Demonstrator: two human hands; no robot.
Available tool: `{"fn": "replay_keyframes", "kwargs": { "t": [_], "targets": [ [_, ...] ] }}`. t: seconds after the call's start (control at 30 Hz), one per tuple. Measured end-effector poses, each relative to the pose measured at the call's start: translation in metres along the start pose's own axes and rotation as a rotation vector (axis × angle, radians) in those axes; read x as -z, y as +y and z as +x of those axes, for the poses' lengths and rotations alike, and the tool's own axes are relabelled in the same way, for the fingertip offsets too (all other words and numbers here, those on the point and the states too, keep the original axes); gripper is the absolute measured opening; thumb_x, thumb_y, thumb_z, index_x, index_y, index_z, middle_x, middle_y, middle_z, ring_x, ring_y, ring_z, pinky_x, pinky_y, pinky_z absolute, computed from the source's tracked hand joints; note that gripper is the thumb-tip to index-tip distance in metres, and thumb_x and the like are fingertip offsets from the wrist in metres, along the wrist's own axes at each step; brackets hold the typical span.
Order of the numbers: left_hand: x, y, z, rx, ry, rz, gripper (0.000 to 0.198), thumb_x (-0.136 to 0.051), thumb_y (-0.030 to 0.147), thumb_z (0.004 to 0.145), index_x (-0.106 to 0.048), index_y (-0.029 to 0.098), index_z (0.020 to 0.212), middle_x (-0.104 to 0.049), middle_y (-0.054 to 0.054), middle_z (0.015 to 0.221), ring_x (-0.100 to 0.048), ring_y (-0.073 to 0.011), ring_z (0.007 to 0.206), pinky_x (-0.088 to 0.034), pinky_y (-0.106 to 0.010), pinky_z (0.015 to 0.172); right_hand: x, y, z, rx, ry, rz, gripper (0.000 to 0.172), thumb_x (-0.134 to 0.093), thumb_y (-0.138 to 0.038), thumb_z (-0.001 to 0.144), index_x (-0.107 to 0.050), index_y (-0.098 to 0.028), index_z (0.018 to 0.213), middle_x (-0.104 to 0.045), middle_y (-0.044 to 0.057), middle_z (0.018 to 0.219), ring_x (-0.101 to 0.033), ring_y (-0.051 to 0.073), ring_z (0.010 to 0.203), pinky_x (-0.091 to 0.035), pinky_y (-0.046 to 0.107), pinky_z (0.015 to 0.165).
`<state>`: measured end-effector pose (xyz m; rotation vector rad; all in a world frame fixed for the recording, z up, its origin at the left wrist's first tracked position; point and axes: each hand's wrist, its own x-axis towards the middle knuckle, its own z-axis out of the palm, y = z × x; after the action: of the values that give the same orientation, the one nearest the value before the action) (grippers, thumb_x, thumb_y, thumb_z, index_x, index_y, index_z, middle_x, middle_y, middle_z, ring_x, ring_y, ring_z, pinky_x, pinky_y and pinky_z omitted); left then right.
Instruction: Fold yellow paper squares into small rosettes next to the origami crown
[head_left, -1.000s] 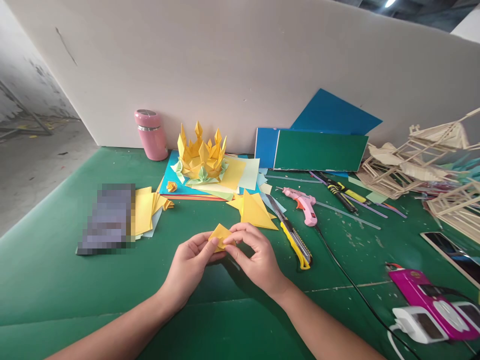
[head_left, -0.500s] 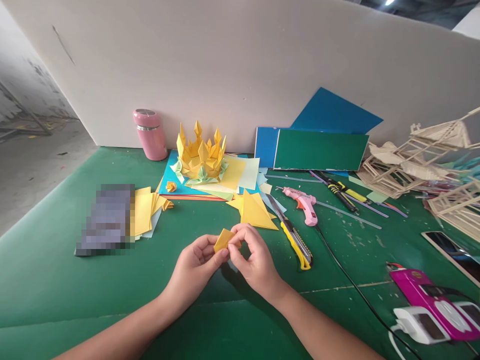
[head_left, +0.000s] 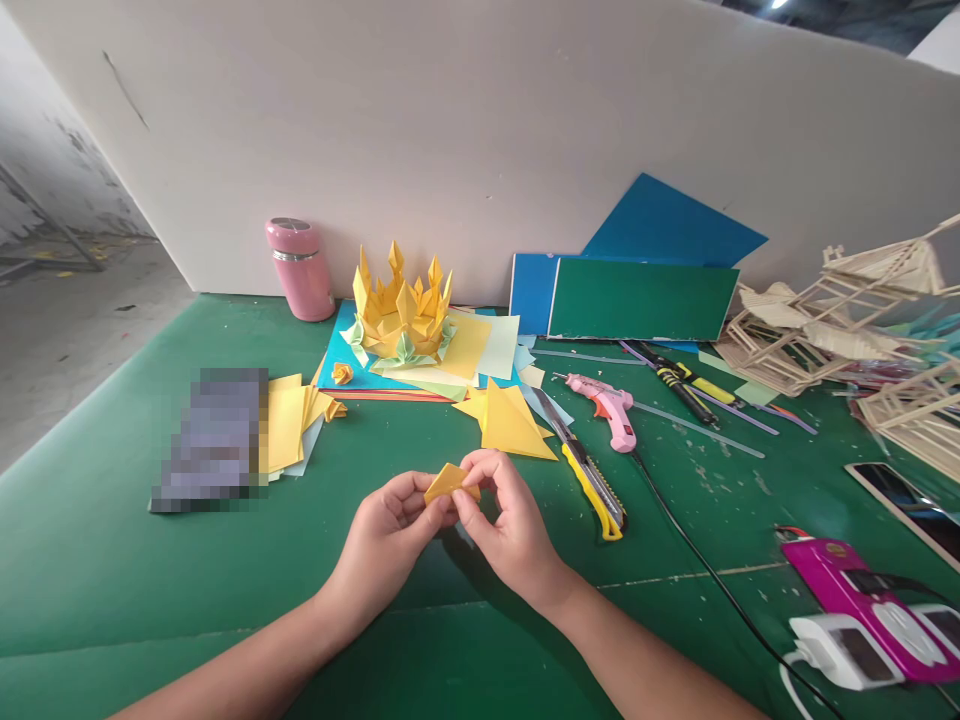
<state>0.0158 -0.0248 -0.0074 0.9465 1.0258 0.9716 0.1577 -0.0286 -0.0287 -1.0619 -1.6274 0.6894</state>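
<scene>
A small folded piece of yellow paper is held in the air above the green table. My left hand pinches its left side between thumb and fingers. On its right side, the thumb and fingertips of my right hand are closed on the paper. Just beyond my hands lie folded yellow paper pieces with pointed corners. Farther back stands a yellow paper crown with pale green folded pieces at its base. A little yellow paper rose sits to the left of the crown.
Right of my hands lie a yellow utility knife and a pink glue gun with its black cord. A magenta power strip, a phone and wooden stick models are farther right. A pink flask stands back left.
The folded paper has turned slightly between my fingers and now looks flatter and wider. Both hands stay in nearly the same place.
</scene>
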Motion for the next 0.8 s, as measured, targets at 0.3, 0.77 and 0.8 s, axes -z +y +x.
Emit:
{"fn": "replay_keyframes", "kwargs": {
  "t": [0.3, 0.77, 0.8],
  "targets": [
    [0.0008, 0.0023, -0.0003, -0.029, 0.059, 0.034, 0.031, -0.078, 0.042, 0.060, -0.066, 0.017, 0.075, -0.074, -0.002, 0.074, -0.069, -0.0174, 0.070, -0.056, -0.028, 0.073, 0.0042, -0.0012, 0.0061, -0.187, -0.055, 0.174, 0.007, -0.057, -0.024, 0.080, -0.052, -0.021, 0.077, -0.052, 0.001, 0.078, -0.051, 0.014, 0.069, -0.048, 0.027, 0.063],
    [0.0015, 0.0028, 0.0008, 0.014, 0.080, -0.004, 0.035, -0.079, 0.041, 0.061, -0.067, 0.016, 0.082, -0.076, -0.003, 0.078, -0.070, -0.0162, 0.072, -0.056, -0.026, 0.074, 0.0047, 0.0000, 0.0041, -0.138, 0.108, 0.119, 0.006, -0.062, -0.021, 0.079, -0.056, -0.021, 0.080, -0.056, -0.001, 0.073, -0.055, 0.014, 0.066, -0.051, 0.027, 0.065],
    [0.0014, 0.0028, 0.0006, 0.012, 0.081, -0.003, 0.035, -0.079, 0.041, 0.061, -0.066, 0.016, 0.082, -0.076, -0.003, 0.077, -0.070, -0.0165, 0.073, -0.056, -0.026, 0.075, 0.0048, -0.0002, 0.0041, -0.120, 0.106, 0.097, 0.006, -0.062, -0.020, 0.079, -0.056, -0.021, 0.078, -0.057, -0.001, 0.073, -0.055, 0.014, 0.065, -0.051, 0.027, 0.065]
  ]
}}
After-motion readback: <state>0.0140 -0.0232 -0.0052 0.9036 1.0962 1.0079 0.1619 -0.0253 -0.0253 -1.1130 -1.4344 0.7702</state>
